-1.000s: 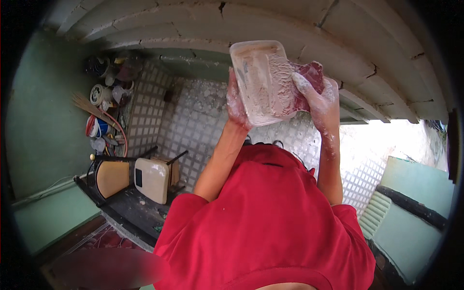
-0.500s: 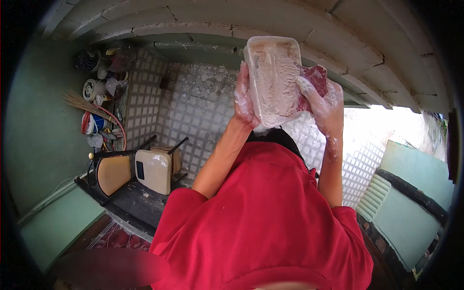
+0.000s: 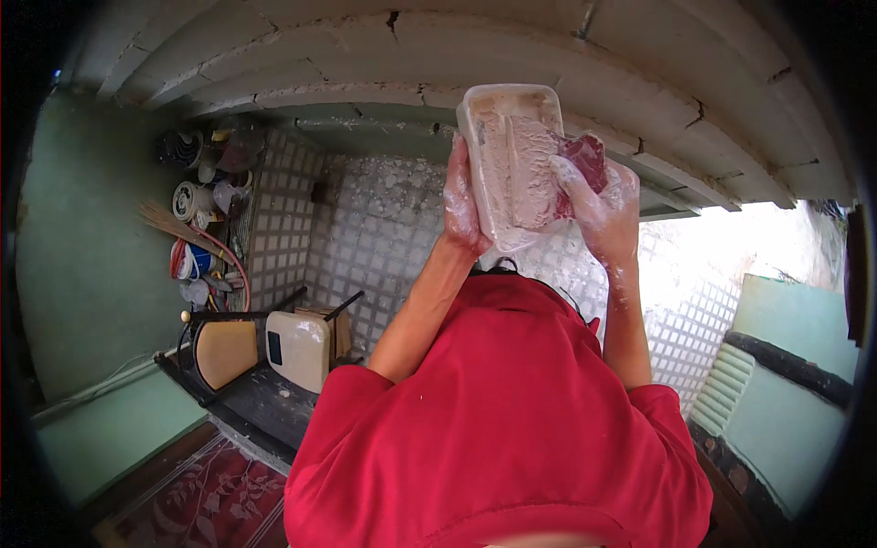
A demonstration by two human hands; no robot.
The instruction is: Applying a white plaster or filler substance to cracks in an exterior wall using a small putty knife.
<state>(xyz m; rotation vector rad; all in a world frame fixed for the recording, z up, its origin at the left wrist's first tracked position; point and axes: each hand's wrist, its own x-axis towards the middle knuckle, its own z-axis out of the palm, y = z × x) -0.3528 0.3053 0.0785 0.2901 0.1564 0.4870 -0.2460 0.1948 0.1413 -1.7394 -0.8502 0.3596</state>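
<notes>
We look down on two bare hands with white powder or paste on them, held up high in front of the red shirt. The left hand grasps the white tub by its left side, with the palm on the wall; we cannot see all of its fingers. The tub is up in the air over the tiled floor, and its open top faces us. Inside it sits thick pinkish paste, smooth in one strip and bumpy on the right. The right hand pinches the dark red scraper, thumb on top, and the fingers behind are hard to see. The scraper's left edge meets the paste at the right side of the tub. What is new is small: since half a second ago, the tub and both hands sit a little lower and more to the left in our view. The room slides a bit too, so some of that may just be the head turning. Both grips look the same as before. We think this means the work with the paste is still going on, right there in the tub.
</notes>
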